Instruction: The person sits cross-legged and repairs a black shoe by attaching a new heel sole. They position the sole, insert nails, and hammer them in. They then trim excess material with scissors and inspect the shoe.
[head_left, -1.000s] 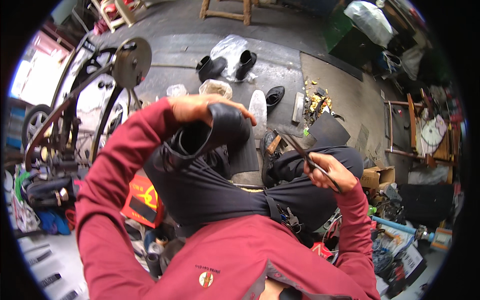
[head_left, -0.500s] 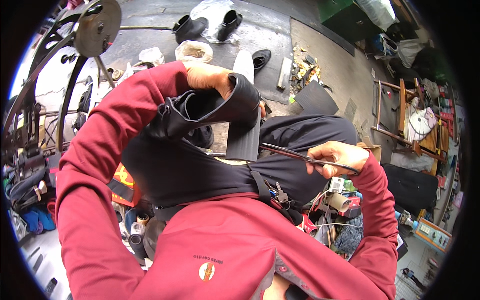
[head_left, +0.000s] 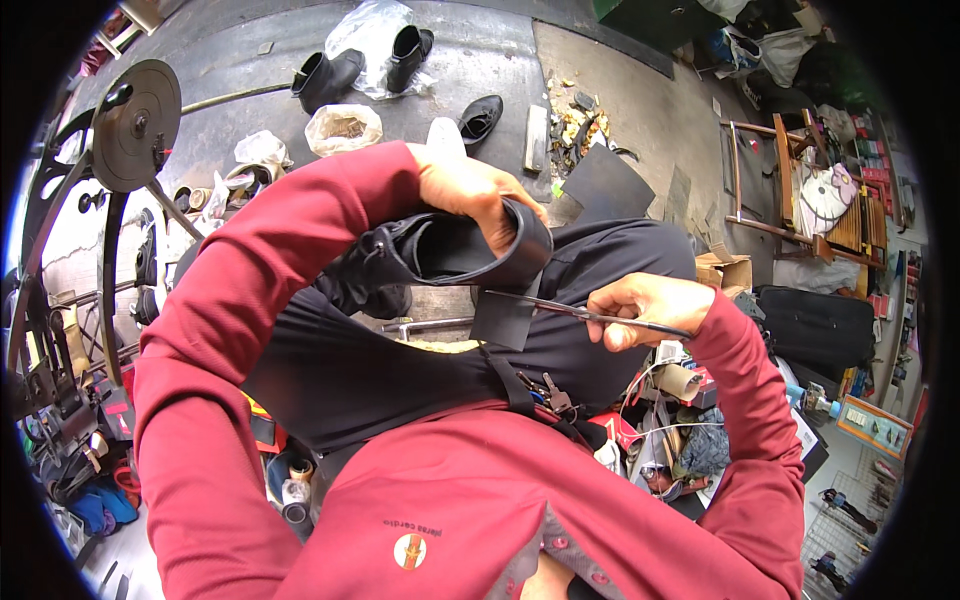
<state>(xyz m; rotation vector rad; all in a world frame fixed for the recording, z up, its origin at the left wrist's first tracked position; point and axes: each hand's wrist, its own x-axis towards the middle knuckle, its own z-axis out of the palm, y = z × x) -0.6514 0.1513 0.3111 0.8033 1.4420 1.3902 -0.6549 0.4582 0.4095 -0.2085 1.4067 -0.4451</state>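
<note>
My left hand [head_left: 470, 195] is wrapped over the rim of a black boot [head_left: 455, 265], which lies tilted above my lap. Below the boot hangs a flat dark sheet [head_left: 502, 322]; how it is held is hidden behind the boot. A pair of scissors [head_left: 572, 311] is gripped in my right hand [head_left: 648, 305], my fingers closed around the handles. Their blades point left and reach across the sheet, close under the boot. Whether they bite into it I cannot tell.
On the floor ahead stand two black boots [head_left: 325, 80], a black shoe [head_left: 481, 120] and an open plastic bag [head_left: 343, 130]. A machine with a round wheel [head_left: 137, 125] rises at left. Scraps [head_left: 580, 125] lie beyond a dark sheet piece [head_left: 608, 182]. A wooden chair [head_left: 805, 195] is at right.
The boot has turned and come lower and to the right, with my left hand on it. The scissors' blades have moved from beside the dark sheet to across it. The whole view has shifted.
</note>
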